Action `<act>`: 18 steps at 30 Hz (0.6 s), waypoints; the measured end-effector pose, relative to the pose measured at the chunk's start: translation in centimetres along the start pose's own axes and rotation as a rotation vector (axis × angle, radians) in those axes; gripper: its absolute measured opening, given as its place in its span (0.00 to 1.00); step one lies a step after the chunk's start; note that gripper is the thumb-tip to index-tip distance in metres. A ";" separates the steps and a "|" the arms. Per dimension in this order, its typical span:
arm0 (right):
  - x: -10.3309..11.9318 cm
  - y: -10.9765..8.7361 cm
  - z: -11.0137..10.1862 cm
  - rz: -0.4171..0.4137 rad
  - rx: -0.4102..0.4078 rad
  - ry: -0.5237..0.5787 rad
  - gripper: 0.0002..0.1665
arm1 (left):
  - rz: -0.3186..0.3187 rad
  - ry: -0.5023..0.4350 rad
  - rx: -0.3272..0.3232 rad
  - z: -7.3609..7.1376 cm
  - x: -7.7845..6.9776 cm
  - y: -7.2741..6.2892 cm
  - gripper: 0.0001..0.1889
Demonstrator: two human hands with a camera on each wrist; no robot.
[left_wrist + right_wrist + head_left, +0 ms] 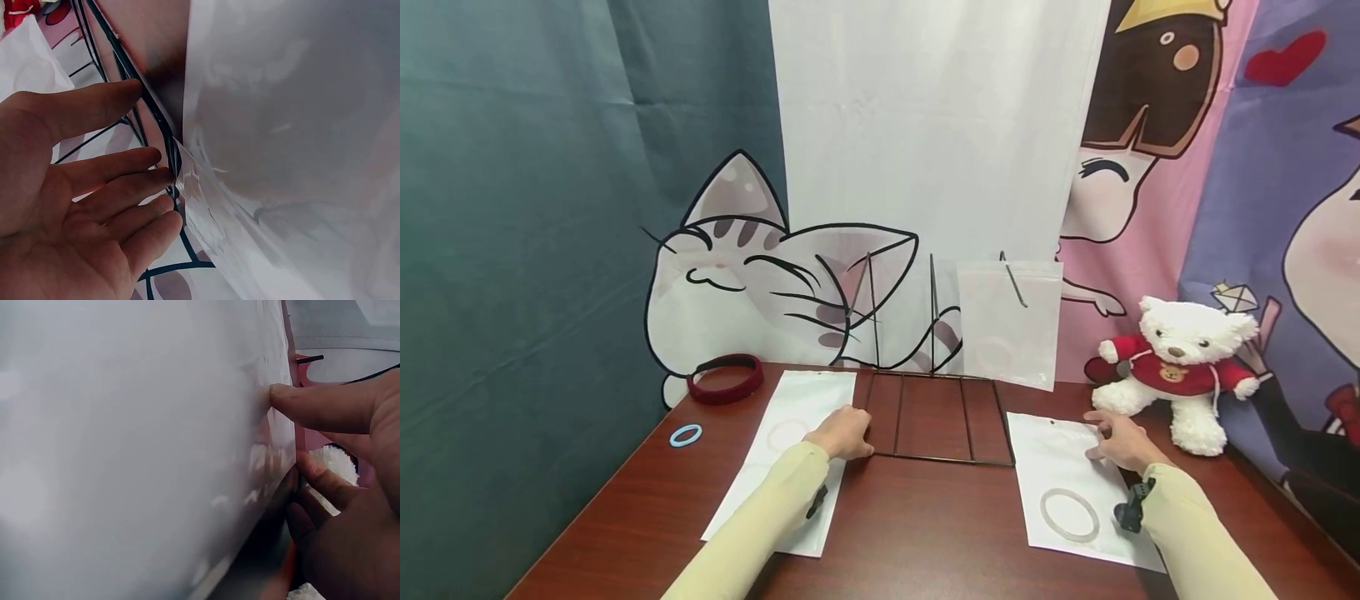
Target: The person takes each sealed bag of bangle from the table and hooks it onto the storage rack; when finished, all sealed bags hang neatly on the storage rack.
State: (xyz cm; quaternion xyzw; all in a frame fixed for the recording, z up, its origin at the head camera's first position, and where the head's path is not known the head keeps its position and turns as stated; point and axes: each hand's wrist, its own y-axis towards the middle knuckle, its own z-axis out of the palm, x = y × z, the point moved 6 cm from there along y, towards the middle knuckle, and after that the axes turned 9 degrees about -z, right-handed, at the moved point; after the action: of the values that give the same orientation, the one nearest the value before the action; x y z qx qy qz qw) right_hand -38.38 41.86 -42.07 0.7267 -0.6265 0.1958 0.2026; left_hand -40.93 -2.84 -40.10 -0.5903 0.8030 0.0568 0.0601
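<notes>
My left hand [842, 433] is at the left side of a black wire rack [951, 458] lying against the table's back. In the left wrist view its fingers are spread and loosely straight, with fingertips at the rack's wire beside a plastic bag [300, 125]. That white bag [805, 400] lies flat under my left forearm, a faint ring showing in it. My right hand [1123, 442] is over the right edge of another white bag [1037, 467], which holds a pale ring [1070, 515]. In the right wrist view the thumb touches this bag [156, 425], apart from the index finger.
A third clear-white bag [1011, 333] hangs from a hook of the rack. A dark red headband [726, 392] and a light blue ring [686, 435] lie at the left. A white teddy bear [1176, 367] in a red top sits at the right. Printed curtains stand behind.
</notes>
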 end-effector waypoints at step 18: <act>0.8 0.0 0.0 -0.023 0.019 -0.062 0.31 | 0.006 -0.024 -0.003 0.3 0.3 0.2 0.13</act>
State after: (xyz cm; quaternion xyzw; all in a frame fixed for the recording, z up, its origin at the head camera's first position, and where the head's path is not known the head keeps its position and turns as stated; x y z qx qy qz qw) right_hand -38.25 41.17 -41.61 0.7416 -0.6221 0.1768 0.1784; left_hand -41.15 -3.01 -40.39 -0.5872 0.8039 0.0652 0.0687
